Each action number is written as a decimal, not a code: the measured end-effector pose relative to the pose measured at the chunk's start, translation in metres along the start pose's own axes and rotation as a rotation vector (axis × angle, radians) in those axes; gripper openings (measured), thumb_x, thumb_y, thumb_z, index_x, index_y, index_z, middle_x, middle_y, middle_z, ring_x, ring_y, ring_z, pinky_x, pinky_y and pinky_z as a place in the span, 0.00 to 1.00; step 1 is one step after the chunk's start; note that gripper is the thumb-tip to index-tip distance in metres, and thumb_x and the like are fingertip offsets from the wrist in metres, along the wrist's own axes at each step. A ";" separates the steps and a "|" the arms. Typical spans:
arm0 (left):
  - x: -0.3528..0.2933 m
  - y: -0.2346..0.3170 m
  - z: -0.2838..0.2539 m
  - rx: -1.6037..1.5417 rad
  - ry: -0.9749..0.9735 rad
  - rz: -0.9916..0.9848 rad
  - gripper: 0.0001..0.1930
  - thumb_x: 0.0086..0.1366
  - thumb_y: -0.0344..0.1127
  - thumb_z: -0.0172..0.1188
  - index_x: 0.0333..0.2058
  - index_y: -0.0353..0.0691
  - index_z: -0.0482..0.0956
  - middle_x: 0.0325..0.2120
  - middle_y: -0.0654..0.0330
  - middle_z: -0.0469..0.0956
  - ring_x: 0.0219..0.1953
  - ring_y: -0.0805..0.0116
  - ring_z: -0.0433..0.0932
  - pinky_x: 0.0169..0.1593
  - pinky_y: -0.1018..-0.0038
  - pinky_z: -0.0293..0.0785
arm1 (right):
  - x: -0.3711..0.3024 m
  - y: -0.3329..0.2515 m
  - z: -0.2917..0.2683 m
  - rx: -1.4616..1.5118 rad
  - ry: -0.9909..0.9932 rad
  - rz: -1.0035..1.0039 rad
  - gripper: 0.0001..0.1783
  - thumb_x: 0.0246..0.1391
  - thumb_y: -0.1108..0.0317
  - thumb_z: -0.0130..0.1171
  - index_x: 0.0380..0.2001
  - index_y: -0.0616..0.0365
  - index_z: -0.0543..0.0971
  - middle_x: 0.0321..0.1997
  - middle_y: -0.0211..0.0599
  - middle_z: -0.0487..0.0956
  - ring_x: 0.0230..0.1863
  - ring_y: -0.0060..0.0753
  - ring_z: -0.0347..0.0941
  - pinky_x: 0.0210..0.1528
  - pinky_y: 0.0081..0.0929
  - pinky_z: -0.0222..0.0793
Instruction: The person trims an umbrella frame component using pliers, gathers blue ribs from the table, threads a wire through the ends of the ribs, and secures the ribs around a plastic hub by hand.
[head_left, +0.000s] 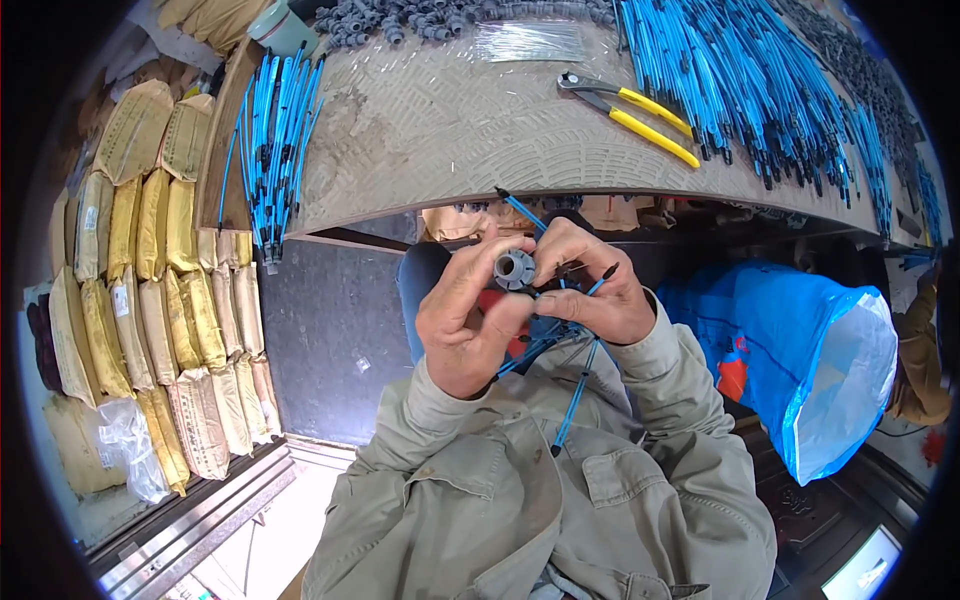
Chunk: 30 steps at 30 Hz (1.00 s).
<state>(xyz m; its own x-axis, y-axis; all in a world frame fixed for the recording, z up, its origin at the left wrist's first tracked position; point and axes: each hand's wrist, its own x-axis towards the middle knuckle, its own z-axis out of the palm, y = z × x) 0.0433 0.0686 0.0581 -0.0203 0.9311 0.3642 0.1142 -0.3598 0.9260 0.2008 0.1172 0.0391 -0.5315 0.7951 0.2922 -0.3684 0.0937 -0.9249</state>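
My left hand [462, 312] is closed around a grey ribbed plastic fitting [513, 268], whose round open end faces up between thumb and fingers. Against its side, my right hand [610, 295] is closed with fingertips and thumb pressed in close. Several thin blue rods [574, 402] with black tips stick out around both hands, one pointing up toward the table and others down over my lap. Where the rods meet the fitting is mostly hidden by my fingers.
Ahead stands a worktable [400, 140] with yellow-handled pliers [645, 120], bundles of blue rods [735, 85], thin clear strips [530, 42] and a heap of grey fittings [400, 18]. A blue bag [790, 350] stands at my right; stacked sacks [150, 230] line the left.
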 end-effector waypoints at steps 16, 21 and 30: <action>0.020 -0.010 0.016 -0.067 0.142 -0.070 0.16 0.50 0.24 0.66 0.38 0.29 0.77 0.32 0.61 0.76 0.32 0.80 0.71 0.35 0.83 0.68 | -0.050 0.021 0.003 -0.935 0.336 -0.241 0.58 0.29 0.53 0.74 0.59 0.61 0.51 0.54 0.49 0.63 0.53 0.42 0.64 0.51 0.36 0.61; 0.027 -0.008 0.022 -0.136 0.138 -0.103 0.15 0.51 0.26 0.66 0.38 0.29 0.77 0.29 0.63 0.75 0.30 0.83 0.70 0.33 0.84 0.68 | -0.095 0.039 -0.002 -1.216 0.377 -0.370 0.55 0.31 0.57 0.73 0.60 0.64 0.53 0.54 0.52 0.64 0.51 0.42 0.66 0.47 0.37 0.63; 0.026 -0.004 0.021 -0.118 0.074 -0.089 0.14 0.51 0.27 0.66 0.37 0.28 0.77 0.29 0.63 0.75 0.27 0.84 0.69 0.27 0.87 0.65 | -0.073 -0.007 0.027 -0.574 0.261 0.083 0.21 0.54 0.76 0.51 0.52 0.68 0.66 0.15 0.30 0.71 0.14 0.22 0.64 0.21 0.17 0.61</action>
<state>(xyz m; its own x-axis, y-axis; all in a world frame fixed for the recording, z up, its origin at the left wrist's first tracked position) 0.0635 0.0953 0.0616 -0.0983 0.9543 0.2821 -0.0086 -0.2843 0.9587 0.2212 0.0425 0.0312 -0.3103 0.9266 0.2124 0.1716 0.2744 -0.9462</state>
